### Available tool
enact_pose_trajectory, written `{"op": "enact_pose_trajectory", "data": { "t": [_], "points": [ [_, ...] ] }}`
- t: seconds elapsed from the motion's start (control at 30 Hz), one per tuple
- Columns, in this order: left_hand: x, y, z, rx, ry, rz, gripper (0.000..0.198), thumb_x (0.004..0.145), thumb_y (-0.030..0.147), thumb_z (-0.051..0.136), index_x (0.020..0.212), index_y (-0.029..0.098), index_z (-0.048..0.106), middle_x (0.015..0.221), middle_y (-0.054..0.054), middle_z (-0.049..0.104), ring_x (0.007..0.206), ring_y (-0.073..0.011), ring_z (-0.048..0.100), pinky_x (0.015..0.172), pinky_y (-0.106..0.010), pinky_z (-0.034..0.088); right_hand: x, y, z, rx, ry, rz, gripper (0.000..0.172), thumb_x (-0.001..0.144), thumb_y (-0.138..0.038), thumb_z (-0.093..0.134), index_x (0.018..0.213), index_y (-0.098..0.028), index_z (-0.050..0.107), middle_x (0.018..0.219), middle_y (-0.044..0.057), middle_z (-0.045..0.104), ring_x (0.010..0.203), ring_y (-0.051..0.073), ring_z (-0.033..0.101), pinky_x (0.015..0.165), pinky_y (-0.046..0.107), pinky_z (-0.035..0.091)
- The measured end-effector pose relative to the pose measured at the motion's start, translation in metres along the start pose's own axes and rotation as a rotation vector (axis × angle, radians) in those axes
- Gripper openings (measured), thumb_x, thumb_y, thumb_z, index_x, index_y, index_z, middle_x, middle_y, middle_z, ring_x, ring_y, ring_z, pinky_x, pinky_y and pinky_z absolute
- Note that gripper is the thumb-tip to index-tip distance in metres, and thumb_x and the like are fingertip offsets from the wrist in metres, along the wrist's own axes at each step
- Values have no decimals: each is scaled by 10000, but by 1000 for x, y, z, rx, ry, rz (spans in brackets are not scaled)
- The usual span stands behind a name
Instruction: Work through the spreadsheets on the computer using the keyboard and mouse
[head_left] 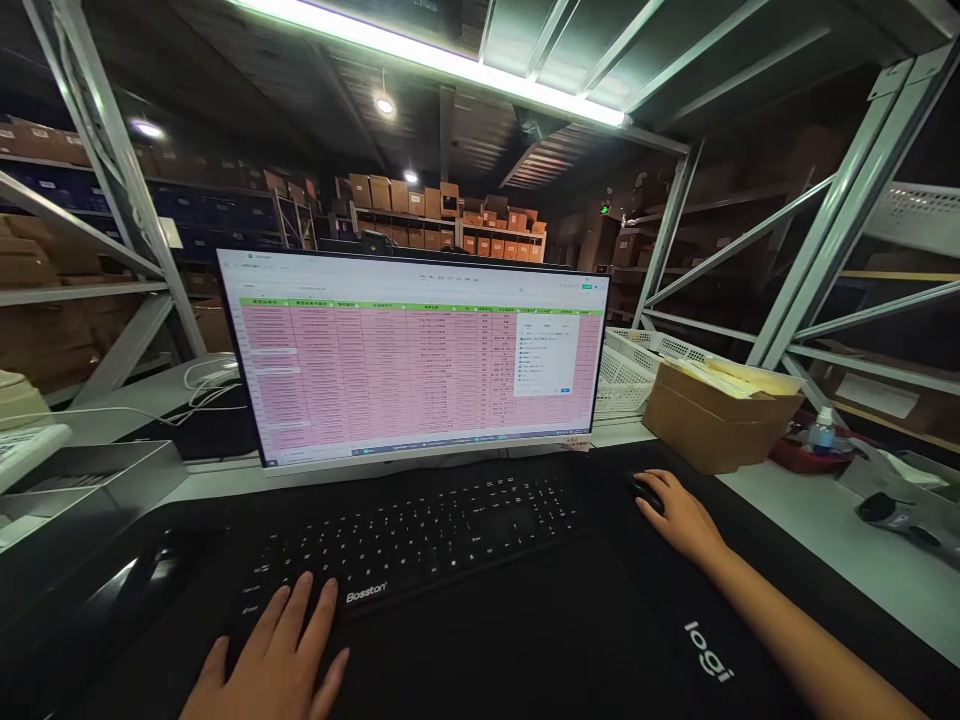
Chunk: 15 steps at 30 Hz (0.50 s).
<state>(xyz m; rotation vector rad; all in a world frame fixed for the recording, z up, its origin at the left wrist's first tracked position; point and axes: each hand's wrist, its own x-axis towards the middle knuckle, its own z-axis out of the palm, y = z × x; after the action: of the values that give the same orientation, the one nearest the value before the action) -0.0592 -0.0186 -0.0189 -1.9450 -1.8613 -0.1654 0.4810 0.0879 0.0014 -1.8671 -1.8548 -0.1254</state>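
Head view, only one available. The left hand (274, 655) lies flat and spread at the near-left corner of the keyboard (450, 537), its fingertips on or just over the lowest keys; contact cannot be told. It grasps nothing.

The right hand (686, 520) is partly curled about the dark mouse (645, 493), thumb on the near side, fingers over the far side. How firm the hold is cannot be told; much of the mouse is hidden.

Key relation: the mouse sits under the right fingers, beyond the keyboard's right end and apart from it. The keyboard's long axis runs left to right, its right end slanting away from the person. Left hand is nearer the keyboard; right hand alone is near the mouse. Both devices rest on the black desk mat (495, 640).

Behind the keyboard, the monitor (390, 375) shows a pink table with a small pale window (546, 375) towards its right side. A cardboard box (697, 420) stands beyond the right hand.
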Motion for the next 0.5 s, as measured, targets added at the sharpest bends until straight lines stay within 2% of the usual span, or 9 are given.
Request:
{"op": "enact_pose_trajectory", "data": {
  "t": [0.3, 0.5],
  "points": [
    [2, 3, -14, 123, -99, 25, 618, 890, 355, 251, 1414, 147, 505, 1542, -162, 434, 1393, -347, 473, 1056, -608, 440, 0, 0, 0, 0, 7, 9, 421, 877, -479, 476, 1248, -335, 614, 1353, 37, 584, 1153, 231, 636, 970, 408, 534],
    [2, 3, -7, 79, -84, 11, 603, 901, 336, 264, 1426, 138, 486, 1543, -178, 436, 1384, -361, 481, 1063, -626, 426, -1, -2, -2, 10, 2, -6, 431, 876, -481, 476, 1268, -342, 586, 1351, 31, 589, 1164, 227, 632, 967, 400, 535]
  ]
}}
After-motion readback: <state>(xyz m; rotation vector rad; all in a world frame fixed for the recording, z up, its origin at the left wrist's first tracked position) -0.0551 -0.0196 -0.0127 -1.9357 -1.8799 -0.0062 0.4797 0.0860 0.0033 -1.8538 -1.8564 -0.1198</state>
